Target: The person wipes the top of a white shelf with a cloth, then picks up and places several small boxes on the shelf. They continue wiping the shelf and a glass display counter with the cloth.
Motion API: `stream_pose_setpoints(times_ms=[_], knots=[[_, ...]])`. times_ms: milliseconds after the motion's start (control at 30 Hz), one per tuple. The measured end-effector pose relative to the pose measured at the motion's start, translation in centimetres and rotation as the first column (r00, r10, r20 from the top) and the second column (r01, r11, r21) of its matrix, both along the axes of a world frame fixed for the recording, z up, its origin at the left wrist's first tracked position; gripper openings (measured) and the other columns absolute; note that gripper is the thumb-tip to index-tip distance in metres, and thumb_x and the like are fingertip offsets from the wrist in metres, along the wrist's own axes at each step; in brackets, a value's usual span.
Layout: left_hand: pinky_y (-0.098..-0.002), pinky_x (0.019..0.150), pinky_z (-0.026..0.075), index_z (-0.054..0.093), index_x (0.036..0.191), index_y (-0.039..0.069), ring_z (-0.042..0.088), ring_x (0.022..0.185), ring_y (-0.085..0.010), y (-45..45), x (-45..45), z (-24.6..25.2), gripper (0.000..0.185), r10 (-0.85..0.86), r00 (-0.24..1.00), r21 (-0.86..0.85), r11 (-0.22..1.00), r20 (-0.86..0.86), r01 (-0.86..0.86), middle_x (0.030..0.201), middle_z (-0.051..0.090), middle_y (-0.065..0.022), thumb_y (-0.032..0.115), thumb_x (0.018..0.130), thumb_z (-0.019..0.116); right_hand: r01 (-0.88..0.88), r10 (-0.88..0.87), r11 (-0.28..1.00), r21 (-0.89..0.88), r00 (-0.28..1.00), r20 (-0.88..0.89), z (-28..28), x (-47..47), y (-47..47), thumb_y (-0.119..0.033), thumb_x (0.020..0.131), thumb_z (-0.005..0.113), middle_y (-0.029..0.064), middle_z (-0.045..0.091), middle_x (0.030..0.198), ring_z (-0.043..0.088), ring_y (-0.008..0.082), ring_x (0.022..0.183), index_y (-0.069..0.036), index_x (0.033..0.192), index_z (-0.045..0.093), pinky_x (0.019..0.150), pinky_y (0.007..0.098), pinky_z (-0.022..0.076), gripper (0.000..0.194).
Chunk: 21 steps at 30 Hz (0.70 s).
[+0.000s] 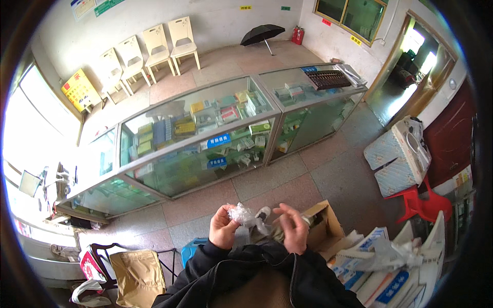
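In my left hand is the bunched end of a clear plastic bag, pinched between thumb and fingers. Its loose part hangs down to the right, between my two hands. My right hand is raised just right of the bag, slightly blurred, fingers spread and nothing visible in them. Behind the bag a shoe shows near the floor. An open cardboard box stands right beside my right hand.
Glass display counters holding medicine boxes run across in front of me. At lower right are cardboard cartons with plastic on top. A red plastic chair, blue stool and brown-covered chair stand nearby. An abacus lies on the counter.
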<state>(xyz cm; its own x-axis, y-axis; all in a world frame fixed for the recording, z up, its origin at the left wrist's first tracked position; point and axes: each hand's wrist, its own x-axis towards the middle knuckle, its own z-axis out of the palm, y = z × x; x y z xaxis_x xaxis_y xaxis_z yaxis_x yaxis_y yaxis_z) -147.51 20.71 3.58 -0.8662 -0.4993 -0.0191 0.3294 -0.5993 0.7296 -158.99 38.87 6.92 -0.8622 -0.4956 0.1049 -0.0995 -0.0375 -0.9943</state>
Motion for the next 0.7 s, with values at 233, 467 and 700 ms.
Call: stream_pose_setpoints(times_ms=[233, 467, 700], knots=[[-0.0352, 0.100, 0.047, 0.004, 0.163, 0.012, 0.061, 0.111, -0.0186, -2.1, -16.6, 4.0, 0.098, -0.538, 0.840, -0.139, 0.829, 0.066, 0.541, 0.123, 0.063, -0.0101, -0.011, 0.089, 0.065, -0.125, 0.177, 0.954, -0.271, 0.968, 0.178, 0.6, -18.4, -4.9, -0.037, 0.110, 0.038, 0.0141, 0.057, 0.133, 0.056, 0.0218, 0.118, 0.003, 0.139, 0.048, 0.103, 0.0362, 0.0432, 0.050], [-0.0408, 0.112, 0.039, 0.010, 0.161, 0.014, 0.042, 0.139, -0.0241, -2.5, -33.9, 1.2, 0.105, -0.638, 0.753, -0.140, 0.741, 0.161, 0.657, 0.153, 0.039, -0.0070, -0.013, 0.081, 0.073, -0.431, 0.432, 0.889, -0.157, 0.901, -0.030, 1.9, -31.3, -3.1, -0.061, 0.104, 0.033, 0.0192, 0.021, 0.165, 0.018, 0.0293, 0.153, 0.008, 0.157, 0.019, 0.123, 0.0404, 0.0153, 0.088], [-0.0415, 0.109, 0.042, 0.033, 0.152, 0.005, 0.048, 0.134, -0.0233, 0.0, -52.3, -1.1, 0.087, -0.822, 0.513, -0.234, 0.464, 0.246, 0.855, 0.146, 0.048, -0.0079, 0.009, 0.082, 0.084, -0.163, 0.216, 0.969, 0.184, 0.923, -0.319, 0.7, -44.1, 1.4, -0.069, 0.101, 0.029, 0.0231, 0.027, 0.162, 0.017, 0.0416, 0.152, 0.005, 0.157, 0.023, 0.123, 0.0480, 0.0115, 0.092]])
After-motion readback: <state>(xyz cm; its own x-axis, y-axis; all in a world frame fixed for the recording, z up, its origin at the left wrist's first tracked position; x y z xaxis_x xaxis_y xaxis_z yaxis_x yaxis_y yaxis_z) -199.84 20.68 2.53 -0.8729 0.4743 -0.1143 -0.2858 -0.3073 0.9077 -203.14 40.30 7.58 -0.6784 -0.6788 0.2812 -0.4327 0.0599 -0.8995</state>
